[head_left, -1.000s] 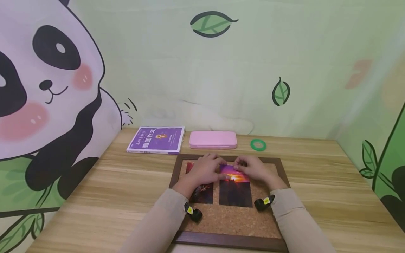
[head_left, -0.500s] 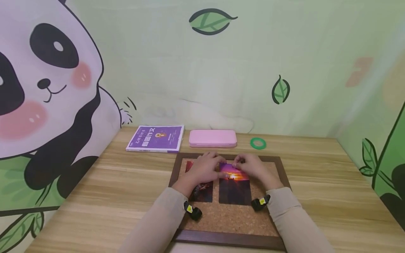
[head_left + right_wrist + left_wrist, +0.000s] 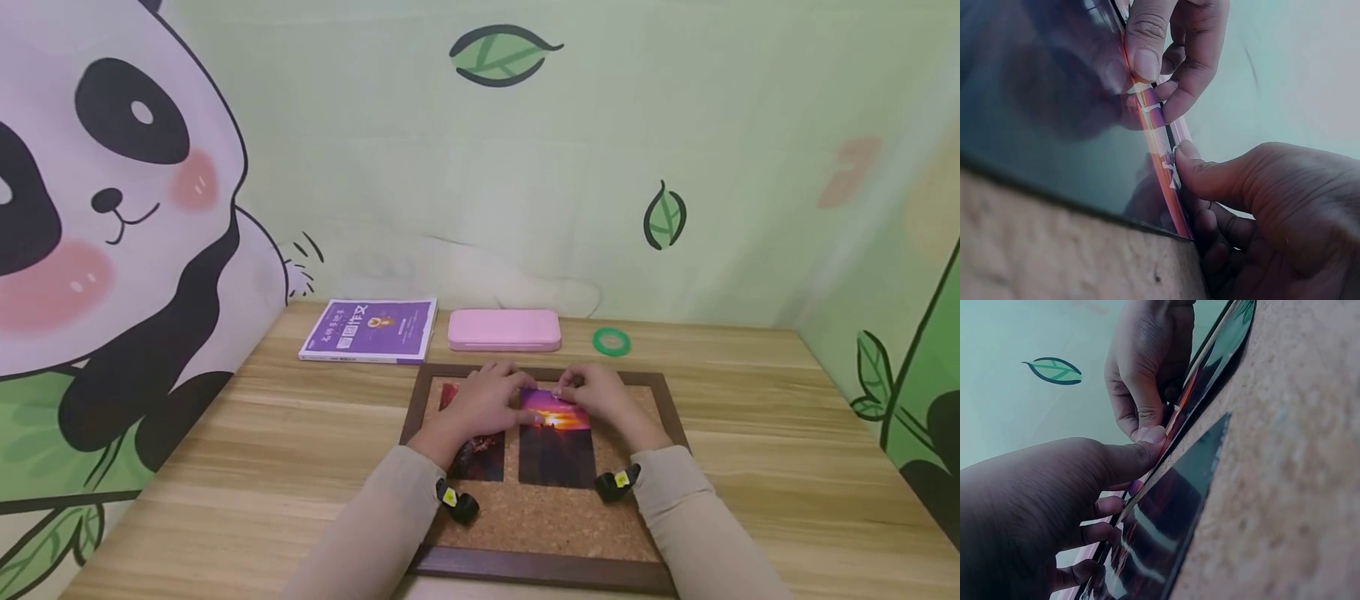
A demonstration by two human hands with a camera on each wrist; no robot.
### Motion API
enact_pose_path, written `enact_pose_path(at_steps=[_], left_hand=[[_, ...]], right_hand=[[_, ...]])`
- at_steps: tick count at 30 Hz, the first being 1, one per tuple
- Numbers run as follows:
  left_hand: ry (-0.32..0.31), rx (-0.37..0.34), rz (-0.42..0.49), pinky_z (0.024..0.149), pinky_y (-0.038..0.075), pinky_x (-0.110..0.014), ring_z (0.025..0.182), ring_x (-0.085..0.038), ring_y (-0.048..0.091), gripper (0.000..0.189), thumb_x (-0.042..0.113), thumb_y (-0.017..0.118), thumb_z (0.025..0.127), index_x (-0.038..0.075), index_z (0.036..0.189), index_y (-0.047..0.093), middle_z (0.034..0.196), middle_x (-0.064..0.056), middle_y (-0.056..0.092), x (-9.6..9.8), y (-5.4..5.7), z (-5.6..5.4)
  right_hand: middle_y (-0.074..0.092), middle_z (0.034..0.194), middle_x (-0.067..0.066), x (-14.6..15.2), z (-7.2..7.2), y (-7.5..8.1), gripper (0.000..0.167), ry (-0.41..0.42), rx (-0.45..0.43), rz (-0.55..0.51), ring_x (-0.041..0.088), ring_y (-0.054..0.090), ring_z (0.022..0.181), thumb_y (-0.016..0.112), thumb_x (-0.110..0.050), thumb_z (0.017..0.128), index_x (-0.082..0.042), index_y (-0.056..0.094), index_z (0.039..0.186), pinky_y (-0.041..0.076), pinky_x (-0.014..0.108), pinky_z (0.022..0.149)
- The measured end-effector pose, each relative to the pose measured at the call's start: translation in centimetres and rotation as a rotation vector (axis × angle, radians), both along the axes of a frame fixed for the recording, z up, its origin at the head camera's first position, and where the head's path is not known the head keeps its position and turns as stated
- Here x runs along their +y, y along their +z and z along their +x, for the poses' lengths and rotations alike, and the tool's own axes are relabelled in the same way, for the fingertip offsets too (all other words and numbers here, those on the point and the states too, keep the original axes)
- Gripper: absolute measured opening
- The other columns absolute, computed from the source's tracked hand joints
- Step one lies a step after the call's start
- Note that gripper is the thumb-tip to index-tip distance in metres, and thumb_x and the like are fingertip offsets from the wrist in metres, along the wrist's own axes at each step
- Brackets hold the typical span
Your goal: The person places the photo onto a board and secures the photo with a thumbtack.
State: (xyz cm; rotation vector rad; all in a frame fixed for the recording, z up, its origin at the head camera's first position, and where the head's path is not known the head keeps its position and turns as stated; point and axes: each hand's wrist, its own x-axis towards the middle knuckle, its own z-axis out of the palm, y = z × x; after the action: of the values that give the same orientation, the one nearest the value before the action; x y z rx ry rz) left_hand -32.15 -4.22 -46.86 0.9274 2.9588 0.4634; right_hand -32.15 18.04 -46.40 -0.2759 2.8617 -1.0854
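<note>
A sunset photo (image 3: 557, 454) lies on the cork board (image 3: 547, 521), its top edge under both hands. My left hand (image 3: 487, 404) presses on it, thumb on the picture's left side and fingers spread toward its top left corner. My right hand (image 3: 596, 392) pinches a small clear push pin (image 3: 1169, 157) at the photo's top; the pin's point is hidden. Left of the sunset lies a second, dark red photo (image 3: 483, 458), partly covered by my left hand and forearm.
Behind the board's brown wooden frame (image 3: 540, 568) are a purple book (image 3: 371, 329), a pink pencil case (image 3: 504, 330) and a green tape roll (image 3: 612, 342). They stand on the wooden table (image 3: 787, 433), in front of a wall printed with a panda.
My right hand and wrist have shifted slightly left over the photo's top, still pinching the push pin. The left hand and both photos stay in place.
</note>
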Motion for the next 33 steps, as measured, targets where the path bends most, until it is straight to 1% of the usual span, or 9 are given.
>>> enact_pose_path(at_steps=[7,12,17,23,27,33], left_hand=[[0.006,-0.005,-0.002,0.103,0.041,-0.048,0.123,-0.023,0.049,0.056,0.059,0.069,0.088,0.026,0.132,0.064,0.134,-0.001,0.055,-0.06,0.11,0.03],[0.001,0.006,-0.005,0.103,0.042,-0.049,0.124,-0.024,0.049,0.056,0.061,0.068,0.088,0.026,0.132,0.064,0.134,-0.001,0.055,-0.09,-0.09,0.02],[0.000,0.013,0.001,0.103,0.042,-0.049,0.125,-0.024,0.049,0.055,0.060,0.068,0.088,0.027,0.132,0.064,0.135,-0.001,0.055,-0.02,-0.20,0.02],[-0.004,0.006,-0.003,0.104,0.041,-0.049,0.126,-0.024,0.049,0.056,0.061,0.067,0.088,0.027,0.133,0.062,0.136,-0.001,0.054,0.14,-0.06,0.10],[-0.009,0.011,-0.004,0.104,0.041,-0.050,0.125,-0.024,0.049,0.056,0.060,0.067,0.088,0.026,0.133,0.063,0.136,-0.002,0.054,0.18,0.23,0.09],[-0.010,0.015,-0.014,0.103,0.042,-0.049,0.124,-0.024,0.050,0.055,0.059,0.067,0.089,0.026,0.132,0.063,0.136,-0.002,0.054,-0.03,0.10,0.12]], right_hand=[[0.066,0.083,0.006,-0.08,-0.20,-0.16,0.016,-0.010,0.010,-0.009,0.022,0.059,0.080,0.073,-0.022,0.092,-0.006,0.070,0.089,0.047,0.037,0.074],[0.066,0.082,0.005,-0.13,-0.23,-0.35,0.015,-0.013,0.002,-0.022,0.021,0.059,0.079,0.074,-0.021,0.092,-0.006,0.071,0.088,0.047,0.035,0.072],[0.065,0.081,0.004,0.11,-0.24,-0.68,0.013,0.016,0.024,-0.019,0.020,0.057,0.077,0.073,-0.020,0.093,-0.008,0.070,0.088,0.046,0.034,0.070],[0.065,0.083,0.004,0.40,-0.22,-0.80,0.011,0.055,0.056,0.006,0.020,0.058,0.079,0.071,-0.019,0.094,-0.009,0.069,0.090,0.046,0.035,0.072],[0.066,0.084,0.006,0.33,-0.17,-0.40,0.014,0.028,0.049,0.002,0.022,0.058,0.080,0.072,-0.020,0.094,-0.007,0.069,0.091,0.047,0.036,0.073],[0.066,0.085,0.007,0.12,-0.08,-0.42,0.016,0.012,0.021,-0.018,0.021,0.059,0.079,0.073,-0.020,0.092,-0.004,0.069,0.092,0.048,0.035,0.071]])
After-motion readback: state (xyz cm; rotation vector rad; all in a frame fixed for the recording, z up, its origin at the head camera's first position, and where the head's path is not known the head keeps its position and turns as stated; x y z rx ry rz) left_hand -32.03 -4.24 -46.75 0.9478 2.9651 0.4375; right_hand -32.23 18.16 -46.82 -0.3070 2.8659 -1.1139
